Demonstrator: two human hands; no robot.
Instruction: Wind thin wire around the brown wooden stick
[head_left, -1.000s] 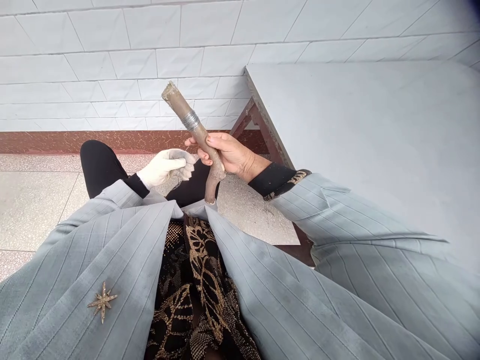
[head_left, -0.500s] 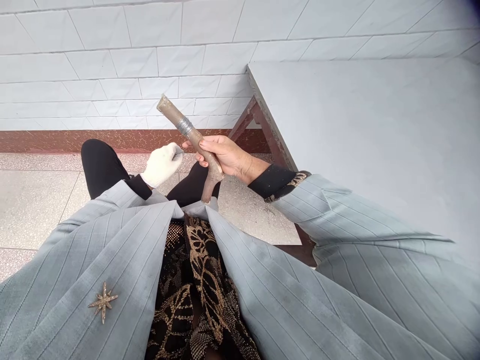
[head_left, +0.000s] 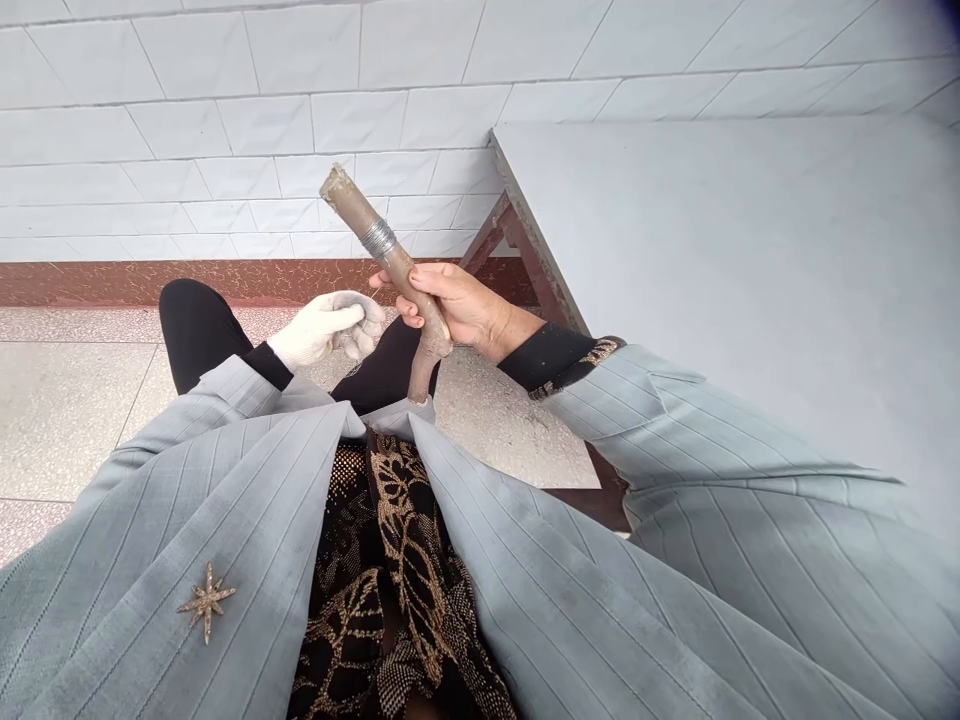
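A brown stick [head_left: 399, 268], apparently wooden, slants upward to the left, with a bent stub at its lower end. Silver wire [head_left: 379, 239] is wound in a tight band round its upper part. My bare right hand [head_left: 465, 308] grips the stick below that band, thumb on top and fingers behind. To its left, my left hand [head_left: 330, 325] wears a whitish knitted glove, its fingers curled in a pinch. A thin wire strand [head_left: 376, 294] shows faintly between the two hands, and fine loose ends hang under the glove. Inside the pinch, the grip is partly hidden.
A pale grey table [head_left: 720, 270] with reddish-brown legs stands at my right against the white tiled wall [head_left: 300, 60]. My knees [head_left: 196, 325] in black trousers are below the hands. Speckled floor [head_left: 75, 410] lies beneath.
My left hand has turned and its fingers have loosened slightly, showing the greyish fingertips. The right hand has shifted the stick a little up and to the right.
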